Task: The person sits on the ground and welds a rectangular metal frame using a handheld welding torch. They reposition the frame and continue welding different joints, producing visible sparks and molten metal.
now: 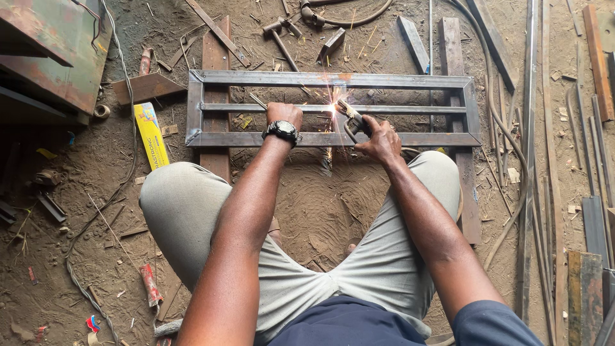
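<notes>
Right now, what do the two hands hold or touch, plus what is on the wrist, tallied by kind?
Steel frame, with the left hand on its middle bar: 1
Welding electrode holder, gripped in the right hand: 1
Black wristwatch: 1
Total: 3

The metal frame [333, 80] is lying on two planks [215, 57] on the dirt floor [320, 205], in front of the person's knees. A hammer [280, 40] is lying behind the frame, a box [151, 134] to its left, and long bars [592, 192] to its right.
</notes>
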A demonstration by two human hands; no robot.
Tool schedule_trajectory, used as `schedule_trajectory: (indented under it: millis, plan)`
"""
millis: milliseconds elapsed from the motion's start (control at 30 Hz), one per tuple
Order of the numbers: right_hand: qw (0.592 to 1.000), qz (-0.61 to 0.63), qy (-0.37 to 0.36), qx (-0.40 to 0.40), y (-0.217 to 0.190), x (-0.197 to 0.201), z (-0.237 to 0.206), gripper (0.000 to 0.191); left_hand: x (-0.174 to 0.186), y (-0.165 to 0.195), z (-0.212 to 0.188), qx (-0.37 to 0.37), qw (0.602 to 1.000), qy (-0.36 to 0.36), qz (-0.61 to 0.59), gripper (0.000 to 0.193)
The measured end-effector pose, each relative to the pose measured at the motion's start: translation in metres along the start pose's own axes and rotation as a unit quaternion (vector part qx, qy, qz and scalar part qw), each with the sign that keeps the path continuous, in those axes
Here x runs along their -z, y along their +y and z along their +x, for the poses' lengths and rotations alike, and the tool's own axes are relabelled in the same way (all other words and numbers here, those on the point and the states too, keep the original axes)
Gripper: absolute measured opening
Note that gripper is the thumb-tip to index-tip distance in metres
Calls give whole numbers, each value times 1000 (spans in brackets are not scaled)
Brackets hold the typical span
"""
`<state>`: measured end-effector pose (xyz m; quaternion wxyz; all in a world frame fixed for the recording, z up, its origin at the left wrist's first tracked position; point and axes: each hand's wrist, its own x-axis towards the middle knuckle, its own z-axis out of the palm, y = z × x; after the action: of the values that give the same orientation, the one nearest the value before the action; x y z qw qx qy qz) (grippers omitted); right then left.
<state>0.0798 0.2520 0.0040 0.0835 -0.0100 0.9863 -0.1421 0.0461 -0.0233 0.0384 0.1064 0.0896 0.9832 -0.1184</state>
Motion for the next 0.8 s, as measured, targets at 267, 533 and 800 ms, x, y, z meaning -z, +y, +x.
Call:
schedule_trajectory:
  millis: [267,533,800]
  plan:
    - [1000,-2,2,2,-6,3,25,92,4,-10,24,1,1000,-10,9,24]
    - [1000,-3,3,11,-6,4,48,93,5,-17,46,3,1000,-8,-1,24]
    - [1000,-6,3,13,-3,15,73,94,19,-18,71,3,999,-33,-8,30]
